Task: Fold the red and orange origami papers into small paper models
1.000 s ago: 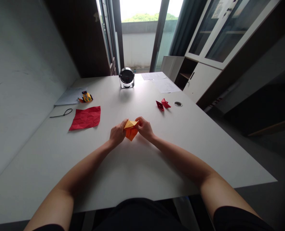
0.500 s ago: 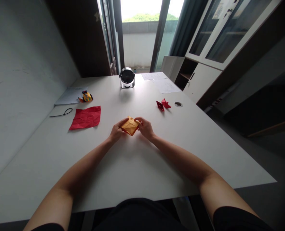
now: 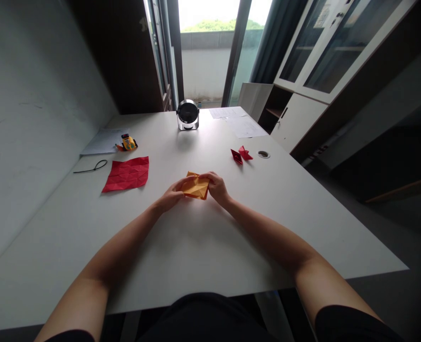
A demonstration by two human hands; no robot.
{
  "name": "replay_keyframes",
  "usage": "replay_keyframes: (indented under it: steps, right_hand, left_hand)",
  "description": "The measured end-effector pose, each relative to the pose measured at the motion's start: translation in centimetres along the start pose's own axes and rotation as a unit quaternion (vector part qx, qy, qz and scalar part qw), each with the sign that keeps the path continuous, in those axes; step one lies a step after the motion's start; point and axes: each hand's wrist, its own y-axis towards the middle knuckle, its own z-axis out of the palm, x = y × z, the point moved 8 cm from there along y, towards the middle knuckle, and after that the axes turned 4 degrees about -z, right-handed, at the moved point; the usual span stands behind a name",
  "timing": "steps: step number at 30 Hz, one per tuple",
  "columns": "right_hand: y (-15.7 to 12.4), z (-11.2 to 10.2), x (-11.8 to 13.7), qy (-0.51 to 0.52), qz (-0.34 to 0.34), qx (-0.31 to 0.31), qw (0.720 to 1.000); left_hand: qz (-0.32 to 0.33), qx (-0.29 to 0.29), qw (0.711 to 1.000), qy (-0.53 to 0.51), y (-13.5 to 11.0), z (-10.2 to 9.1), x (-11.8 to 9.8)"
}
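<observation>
A folded orange paper lies low over the white table in front of me, near its middle. My left hand pinches its left edge, fingers closed on the paper. My right hand grips its right edge from above, fingers curled over it. The paper shows creases and is partly spread out flat between the two hands.
A creased red paper sheet lies to the left, with a black loop of cord and a small yellow toy beyond it. Two small red folded pieces sit at the right near a cable hole. A small round fan and white sheets stand far back.
The orange paper was a bunched shape hanging between my hands; it has been opened out and laid flatter. Both hands moved slightly away from me.
</observation>
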Motion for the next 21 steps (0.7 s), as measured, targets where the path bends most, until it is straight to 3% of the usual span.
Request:
replay_keyframes:
  steps: [3,7,10,14,21]
  right_hand:
    - [0.0,0.1,0.0,-0.005,-0.003,0.007,1.000]
    - [-0.4,0.8,0.6,-0.019,-0.022,0.038,0.999]
    - [-0.9,1.5,1.3,-0.033,-0.038,0.069,0.996]
    - [-1.2,1.6,1.5,-0.052,-0.033,0.068,0.996]
    - [-1.1,0.6,2.0,-0.084,-0.059,0.021,0.994]
  left_hand:
    - [0.000,-0.008,1.000,-0.018,0.0,-0.5,-0.1]
    - [0.009,-0.137,0.990,0.017,0.1,-3.0,0.3]
    - [0.006,-0.189,0.979,0.071,0.0,-3.9,0.5]
    - [-0.004,-0.204,0.971,0.124,-0.1,-4.0,0.4]
    - [-0.028,-0.183,0.975,0.122,0.0,-3.3,0.6]
